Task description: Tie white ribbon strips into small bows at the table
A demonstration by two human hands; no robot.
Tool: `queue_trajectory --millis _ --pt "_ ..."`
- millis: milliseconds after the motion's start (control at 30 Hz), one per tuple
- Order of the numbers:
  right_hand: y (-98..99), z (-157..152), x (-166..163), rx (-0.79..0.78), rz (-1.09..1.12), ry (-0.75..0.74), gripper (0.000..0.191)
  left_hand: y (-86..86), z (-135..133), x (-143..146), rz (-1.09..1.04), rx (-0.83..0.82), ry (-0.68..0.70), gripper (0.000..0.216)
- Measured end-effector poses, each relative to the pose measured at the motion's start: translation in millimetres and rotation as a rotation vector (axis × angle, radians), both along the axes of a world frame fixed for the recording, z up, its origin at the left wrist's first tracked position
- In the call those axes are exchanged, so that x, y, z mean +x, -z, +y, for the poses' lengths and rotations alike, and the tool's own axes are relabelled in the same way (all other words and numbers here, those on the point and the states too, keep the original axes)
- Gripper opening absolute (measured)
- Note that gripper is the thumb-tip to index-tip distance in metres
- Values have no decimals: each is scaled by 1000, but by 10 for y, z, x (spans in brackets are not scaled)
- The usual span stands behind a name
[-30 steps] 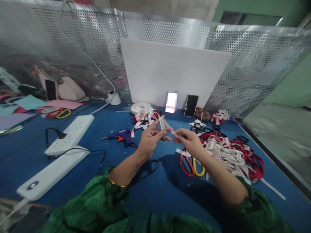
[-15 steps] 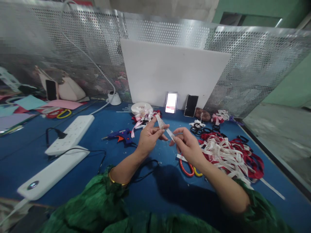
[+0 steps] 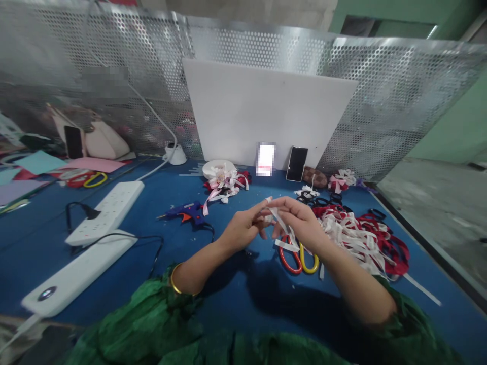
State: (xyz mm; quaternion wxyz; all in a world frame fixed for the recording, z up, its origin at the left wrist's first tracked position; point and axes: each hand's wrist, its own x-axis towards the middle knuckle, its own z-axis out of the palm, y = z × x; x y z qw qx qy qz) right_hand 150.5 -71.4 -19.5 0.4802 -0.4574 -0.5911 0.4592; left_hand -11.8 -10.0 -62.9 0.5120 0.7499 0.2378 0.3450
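A narrow white ribbon [image 3: 279, 219] runs between my two hands above the middle of the blue table. My left hand [image 3: 245, 228] pinches it with thumb and fingers from the left. From the right, my right hand [image 3: 302, 223] grips it too, and the fingertips of both hands meet. Parts of the ribbon are hidden by my fingers. Just under my right hand lie scissors with one red handle [image 3: 290, 261] and one yellow handle [image 3: 309, 259]; a short white strip [image 3: 286, 245] crosses them. Their blades are out of sight.
A blue glue gun [image 3: 186, 212] with a cord lies at left, beside white power strips [image 3: 108, 210]. Red and white ribbons [image 3: 353, 233] are heaped at right near black hair ties [image 3: 335, 198]. A white dish [image 3: 207, 170] with bows stands behind. Two phones lean on a white board [image 3: 266, 101].
Both hands have come together, with the right moving in over the left's fingertips. The ribbon, earlier stretched straight between them, now hangs bent. The yellow scissor handle shows more fully.
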Motion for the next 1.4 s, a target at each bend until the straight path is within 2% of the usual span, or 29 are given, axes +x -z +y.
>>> queue_trajectory --millis 167,400,600,800,900,1100,1267,1400 --pt "-68 6 113 -52 117 -58 33 -69 3 -19 14 -86 138 57" --pt "-143 23 226 35 -47 -26 40 -106 -16 -31 55 -270 265 63" --pt "-86 100 316 150 -231 34 43 -162 -26 -63 12 -405 460 64" --pt "48 176 284 186 -232 68 37 -231 -40 -116 -29 -448 514 65" --pt "137 214 246 160 -157 104 30 -226 -42 -131 -86 -450 495 68" --pt "253 244 148 68 -25 41 25 -208 -20 -120 -207 -427 369 72" --pt "343 259 76 12 10 100 27 -258 34 -124 -292 -391 188 77" --pt "310 203 18 0 -81 28 21 -293 111 -143 -323 -326 27 80"
